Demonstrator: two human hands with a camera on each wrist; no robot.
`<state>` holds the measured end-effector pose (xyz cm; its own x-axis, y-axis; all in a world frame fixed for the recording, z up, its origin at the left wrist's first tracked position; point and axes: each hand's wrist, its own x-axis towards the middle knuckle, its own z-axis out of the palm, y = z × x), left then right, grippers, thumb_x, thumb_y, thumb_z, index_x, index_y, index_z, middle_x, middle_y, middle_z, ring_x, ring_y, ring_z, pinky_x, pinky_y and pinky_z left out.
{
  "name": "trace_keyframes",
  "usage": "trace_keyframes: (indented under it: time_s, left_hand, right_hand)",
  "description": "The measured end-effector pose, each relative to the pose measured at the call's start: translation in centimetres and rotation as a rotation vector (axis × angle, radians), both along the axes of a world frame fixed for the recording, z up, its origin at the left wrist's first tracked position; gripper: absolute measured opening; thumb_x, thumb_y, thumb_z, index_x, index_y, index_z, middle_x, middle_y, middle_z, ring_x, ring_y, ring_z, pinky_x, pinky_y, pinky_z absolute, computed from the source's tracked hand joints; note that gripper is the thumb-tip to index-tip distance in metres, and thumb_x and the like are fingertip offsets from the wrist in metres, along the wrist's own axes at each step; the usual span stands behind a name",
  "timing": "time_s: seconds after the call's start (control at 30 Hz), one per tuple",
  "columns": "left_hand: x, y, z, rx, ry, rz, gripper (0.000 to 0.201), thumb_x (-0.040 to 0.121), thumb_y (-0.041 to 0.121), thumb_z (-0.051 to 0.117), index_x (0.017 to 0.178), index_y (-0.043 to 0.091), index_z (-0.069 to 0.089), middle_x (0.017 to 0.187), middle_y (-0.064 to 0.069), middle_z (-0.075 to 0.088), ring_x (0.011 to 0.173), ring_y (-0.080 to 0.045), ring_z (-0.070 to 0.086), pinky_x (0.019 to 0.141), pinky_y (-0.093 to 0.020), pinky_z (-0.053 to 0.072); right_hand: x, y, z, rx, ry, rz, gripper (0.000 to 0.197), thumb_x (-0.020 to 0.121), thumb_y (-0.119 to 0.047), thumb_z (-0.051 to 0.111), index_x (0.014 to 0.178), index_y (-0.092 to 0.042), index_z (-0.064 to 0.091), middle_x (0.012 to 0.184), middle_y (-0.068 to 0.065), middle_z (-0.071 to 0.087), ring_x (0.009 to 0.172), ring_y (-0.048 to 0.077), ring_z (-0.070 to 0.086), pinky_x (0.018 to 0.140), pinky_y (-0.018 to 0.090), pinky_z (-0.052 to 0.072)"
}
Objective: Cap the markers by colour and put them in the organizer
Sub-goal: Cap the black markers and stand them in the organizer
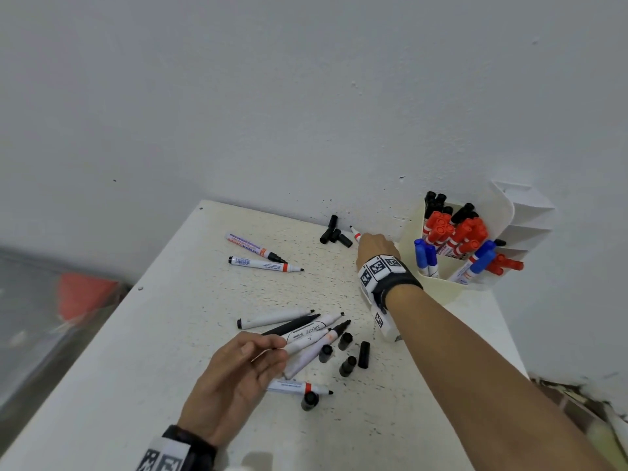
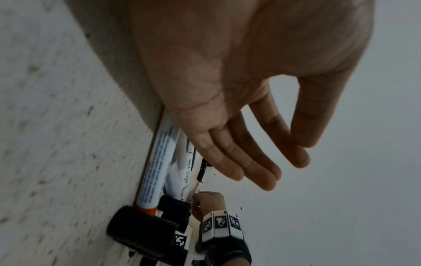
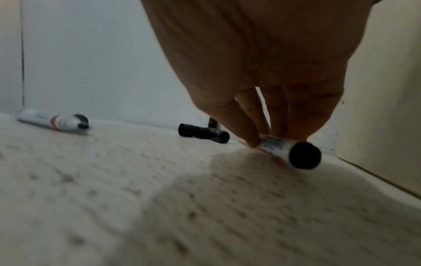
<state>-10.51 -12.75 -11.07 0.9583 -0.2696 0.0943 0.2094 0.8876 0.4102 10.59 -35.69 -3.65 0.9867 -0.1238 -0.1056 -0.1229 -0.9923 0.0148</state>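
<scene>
My right hand (image 1: 366, 239) reaches to the back of the table beside the organizer (image 1: 438, 295) and pinches an uncapped black-tipped marker (image 1: 356, 234) that lies on the surface. In the right wrist view its fingertips (image 3: 252, 142) curl down onto the marker's barrel (image 3: 276, 146). My left hand (image 1: 268, 348) hovers with straight fingers over a bunch of uncapped markers (image 1: 306, 329) near the front; the left wrist view shows this hand (image 2: 284, 153) holding nothing. Loose black caps (image 1: 346, 355) lie just right of that bunch.
The cream organizer holds capped black, red and blue markers (image 1: 455, 232). A few more black caps (image 1: 334, 234) sit against the wall. Two uncapped markers (image 1: 258, 256) lie at the back left, another marker (image 1: 299, 388) at the front. The white speckled table (image 1: 136, 368) ends at the wall.
</scene>
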Motion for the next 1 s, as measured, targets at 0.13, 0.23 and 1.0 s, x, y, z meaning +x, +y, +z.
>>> trace_keyframes:
  time_s: [0.13,0.23,1.0]
  left_hand:
    - [-0.1,0.1,0.2,0.008,0.027,0.004,0.033,0.105,0.002,0.025,0.119,-0.013,0.051,0.130,-0.037,0.050,0.119,-0.044,0.055,0.108,-0.046,0.041]
    - [-0.1,0.1,0.7,-0.037,0.053,0.007,0.041,0.106,0.002,0.011,0.124,-0.016,0.043,0.137,-0.041,0.040,0.127,-0.048,0.045,0.115,-0.050,0.030]
    - [21.2,-8.7,11.1,2.277,-0.700,-0.117,0.029,0.096,0.021,0.053,0.123,0.028,0.063,0.120,-0.003,0.066,0.104,-0.023,0.061,0.087,-0.033,0.049]
  right_hand:
    - [-1.9,0.0,1.8,0.153,-0.051,-0.022,0.031,0.094,-0.008,0.053,0.124,-0.003,0.052,0.117,0.018,0.060,0.104,0.034,0.062,0.076,0.036,0.049]
    - [-4.2,-0.3,3.1,0.310,-0.109,-0.014,0.025,0.095,-0.011,0.050,0.119,-0.004,0.051,0.113,0.017,0.059,0.094,0.032,0.060,0.069,0.033,0.043]
    - [-25.7,-4.9,5.0,1.325,-0.343,-0.092,0.025,0.091,-0.007,0.062,0.099,-0.031,0.062,0.079,0.006,0.063,0.063,0.008,0.062,0.053,0.017,0.051]
